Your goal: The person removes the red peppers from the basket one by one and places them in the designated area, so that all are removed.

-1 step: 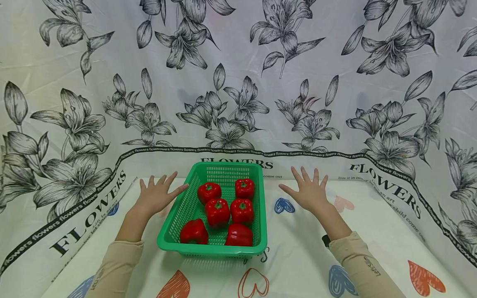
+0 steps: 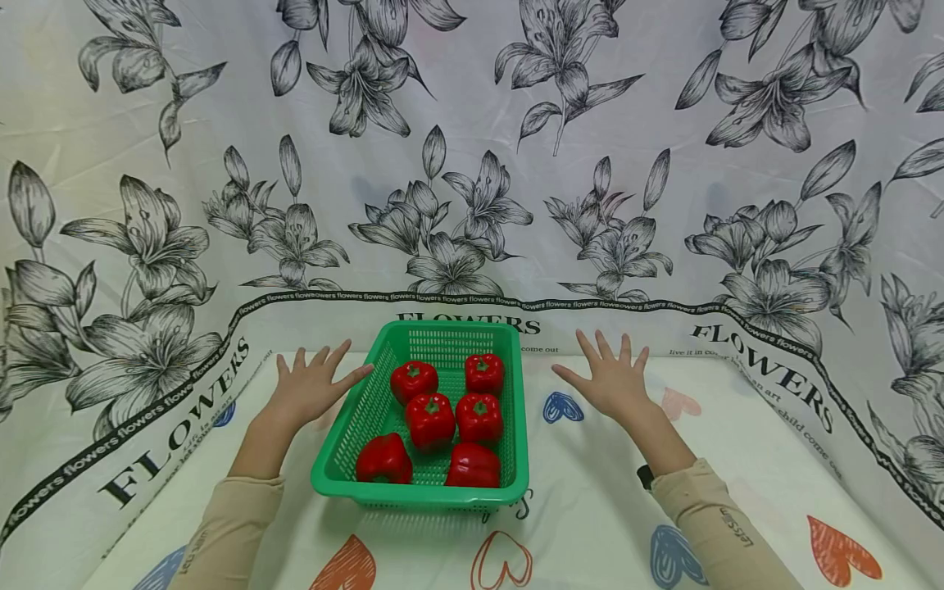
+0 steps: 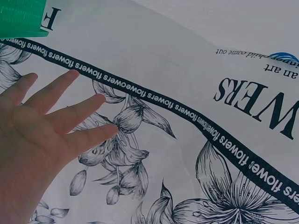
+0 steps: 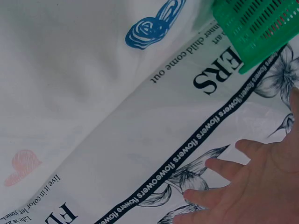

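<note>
Movement over the table: none to call, everything matches the earlier frame.
Green basket: standing on the table, just below the centre of the frame.
Red peppers: six, all inside the basket, the middle ones bunched close.
Left hand: left of centre, grip released, fingers spread, holding nothing; its thumb overlaps the basket's left rim, contact impossible to tell.
Right hand: right of centre, grip just as loose and bare, with a printed blue heart between it and the basket.
Pepper danger: those glossy skins could slip from a light pinch, and disturbing the bunch may roll neighbours.
Rim danger: that left thumb swinging inward could knock the basket askew; a low reach could snag the front rim.
</note>
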`<state>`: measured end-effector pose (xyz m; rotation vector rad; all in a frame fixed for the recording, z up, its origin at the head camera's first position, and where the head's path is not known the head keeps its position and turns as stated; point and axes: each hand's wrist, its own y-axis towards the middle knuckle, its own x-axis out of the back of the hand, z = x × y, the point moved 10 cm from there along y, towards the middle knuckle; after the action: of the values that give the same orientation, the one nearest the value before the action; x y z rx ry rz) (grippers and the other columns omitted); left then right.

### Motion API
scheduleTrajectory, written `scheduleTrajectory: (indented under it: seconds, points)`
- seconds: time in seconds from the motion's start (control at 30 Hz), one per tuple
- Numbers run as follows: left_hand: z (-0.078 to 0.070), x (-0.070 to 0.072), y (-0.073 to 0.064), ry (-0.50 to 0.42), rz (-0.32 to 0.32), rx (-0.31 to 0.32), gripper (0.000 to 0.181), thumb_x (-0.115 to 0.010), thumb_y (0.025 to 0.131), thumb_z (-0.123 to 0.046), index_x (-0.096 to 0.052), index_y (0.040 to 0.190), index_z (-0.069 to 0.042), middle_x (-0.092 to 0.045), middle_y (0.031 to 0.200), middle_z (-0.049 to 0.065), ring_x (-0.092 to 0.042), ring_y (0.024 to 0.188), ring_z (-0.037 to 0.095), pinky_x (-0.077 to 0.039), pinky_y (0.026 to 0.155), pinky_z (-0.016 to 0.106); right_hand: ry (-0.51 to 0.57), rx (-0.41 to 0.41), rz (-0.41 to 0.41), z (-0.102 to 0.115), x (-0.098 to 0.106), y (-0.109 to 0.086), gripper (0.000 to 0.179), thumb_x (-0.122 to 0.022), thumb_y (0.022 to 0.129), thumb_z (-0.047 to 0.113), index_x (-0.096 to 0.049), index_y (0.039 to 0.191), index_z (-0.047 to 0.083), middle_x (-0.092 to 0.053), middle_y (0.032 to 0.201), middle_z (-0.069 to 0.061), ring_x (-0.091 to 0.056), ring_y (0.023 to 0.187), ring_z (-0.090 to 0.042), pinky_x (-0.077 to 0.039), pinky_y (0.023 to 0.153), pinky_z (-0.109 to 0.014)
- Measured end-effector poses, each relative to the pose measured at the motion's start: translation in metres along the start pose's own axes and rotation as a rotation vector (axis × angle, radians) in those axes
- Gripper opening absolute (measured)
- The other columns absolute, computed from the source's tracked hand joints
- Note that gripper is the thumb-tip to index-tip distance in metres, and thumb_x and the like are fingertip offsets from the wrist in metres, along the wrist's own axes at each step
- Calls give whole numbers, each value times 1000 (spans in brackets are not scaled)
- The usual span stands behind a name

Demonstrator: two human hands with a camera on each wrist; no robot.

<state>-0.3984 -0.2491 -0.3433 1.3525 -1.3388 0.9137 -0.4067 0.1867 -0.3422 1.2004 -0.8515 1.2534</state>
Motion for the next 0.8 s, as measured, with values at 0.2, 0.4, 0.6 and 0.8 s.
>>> scheduleTrajectory:
  seconds: [0.2, 0.4, 0.6, 0.8]
  points:
    - [0, 0, -1, 5, 5, 5, 89, -31, 93, -73, -24, 156, -11, -27, 153, 33, -10, 139, 66, 6, 105, 79, 9, 0, 6, 0, -1, -3, 86, -41, 92, 69, -17, 158, 18, -17, 161, -24, 1, 144, -59, 7, 108, -77]
    - [-1, 0, -3, -6, 5, 0, 88, -32, 93, -73, -23, 156, -11, -27, 154, 33, -10, 139, 65, 5, 105, 79, 23, 0, 4, 0, 0, -6, 86, -41, 93, 68, -16, 158, 17, -17, 161, -23, -1, 144, -58, 7, 109, -76]
    - [0, 0, -7, -15, -5, -4, 87, -33, 94, -71, -23, 156, -11, -28, 153, 33, -12, 139, 65, 5, 105, 79, 60, 17, -17, 2, 2, -10, 88, -47, 92, 65, -15, 158, 16, -15, 162, -22, -7, 144, -58, -5, 111, -75]
    - [-1, 1, -12, -23, -33, -19, 84, -35, 96, -68, -24, 155, -10, -31, 152, 32, -16, 138, 64, 3, 106, 79, 102, 29, -63, 1, 5, -13, 92, -52, 90, 65, -14, 158, 16, -15, 162, -23, -14, 143, -57, -17, 113, -70]
